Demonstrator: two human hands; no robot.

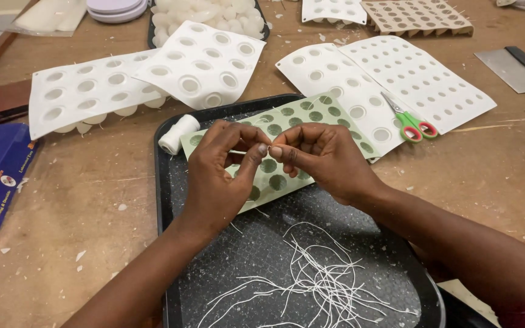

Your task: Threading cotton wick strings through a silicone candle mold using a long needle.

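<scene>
Wooden table (505, 182), moulds around; both hands' fingers (261, 150) pinched together over green mould (287, 121)

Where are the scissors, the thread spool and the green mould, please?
scissors (409, 123): head view, on the green handle by the pivot.
thread spool (178, 134): head view, on the middle of its white side.
green mould (287, 121): head view, on its upper part above the hands.

Light was bright, even and soft, falling from above; the hands (262, 161) cast only faint shadows on the green mould (287, 121). Focus stayed sharp, with slight wide-angle bending at the edges.
</scene>
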